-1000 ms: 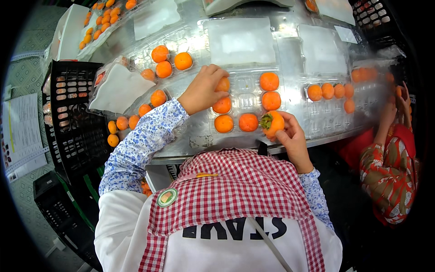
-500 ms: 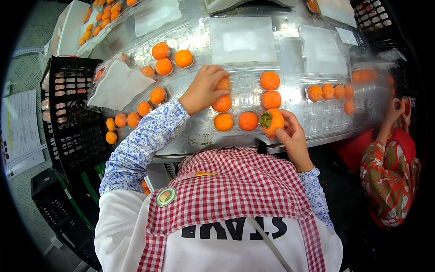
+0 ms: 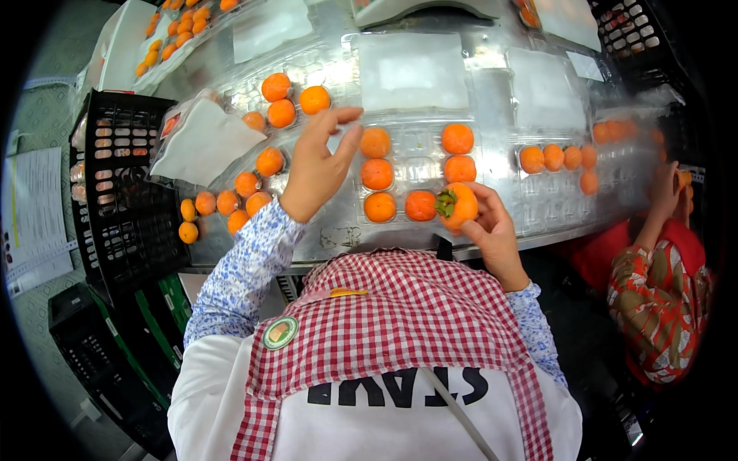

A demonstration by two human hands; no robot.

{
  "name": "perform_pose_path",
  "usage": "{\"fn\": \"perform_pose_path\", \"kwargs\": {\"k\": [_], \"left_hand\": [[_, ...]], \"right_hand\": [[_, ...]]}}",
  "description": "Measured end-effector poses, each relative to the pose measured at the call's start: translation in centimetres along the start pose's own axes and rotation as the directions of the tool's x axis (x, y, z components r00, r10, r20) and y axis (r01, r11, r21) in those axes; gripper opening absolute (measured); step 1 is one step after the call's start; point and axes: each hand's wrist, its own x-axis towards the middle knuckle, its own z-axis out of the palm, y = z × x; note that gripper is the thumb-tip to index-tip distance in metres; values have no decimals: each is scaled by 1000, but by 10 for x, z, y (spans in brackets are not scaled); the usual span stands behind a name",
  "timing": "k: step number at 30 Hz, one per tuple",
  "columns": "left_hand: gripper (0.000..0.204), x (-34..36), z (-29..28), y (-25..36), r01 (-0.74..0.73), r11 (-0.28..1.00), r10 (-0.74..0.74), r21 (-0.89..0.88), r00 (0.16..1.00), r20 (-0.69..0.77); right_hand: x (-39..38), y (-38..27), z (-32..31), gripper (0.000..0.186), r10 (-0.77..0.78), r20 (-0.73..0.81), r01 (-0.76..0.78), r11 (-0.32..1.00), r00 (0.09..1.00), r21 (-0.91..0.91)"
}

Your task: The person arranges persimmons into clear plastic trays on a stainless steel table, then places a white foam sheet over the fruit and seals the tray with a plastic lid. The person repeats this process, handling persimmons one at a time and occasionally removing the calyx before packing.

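Note:
A clear plastic tray (image 3: 417, 165) lies in front of me with several persimmons in its cells. They form a left column, a right column and one persimmon (image 3: 420, 205) at the middle of the near row. Over the near right corner, my right hand (image 3: 496, 234) is closed on another persimmon (image 3: 461, 206), its green leafy cap turned leftward. My left hand (image 3: 319, 169) is open and holds nothing, thumb and fingers apart. It hovers just left of the tray, beside the far left persimmon (image 3: 376, 143).
Loose persimmons (image 3: 247, 184) lie to the left, near a black crate (image 3: 127, 192). Another tray holds persimmons (image 3: 281, 113) farther back. White padded packs (image 3: 411, 71) stand beyond my tray. At right is a part-filled tray (image 3: 550, 184), with a co-worker's hands (image 3: 667, 192) beyond it.
My left hand has let go of the far left persimmon and drawn back leftward, its fingers opening. My right hand still holds its persimmon, shifted very slightly left.

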Motion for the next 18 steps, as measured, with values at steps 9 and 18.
{"fn": "perform_pose_path", "kwargs": {"k": [9, 18], "left_hand": [[50, -68, 7, 44, 755, 225, -217, -615, 655, 724], [51, -84, 11, 52, 723, 49, -157, -690, 687, 709]], "right_hand": [[4, 0, 34, 69, -208, 113, 230, 939, 972, -255], [2, -19, 60, 64, -455, 397, 598, 504, 797, -623]]}}
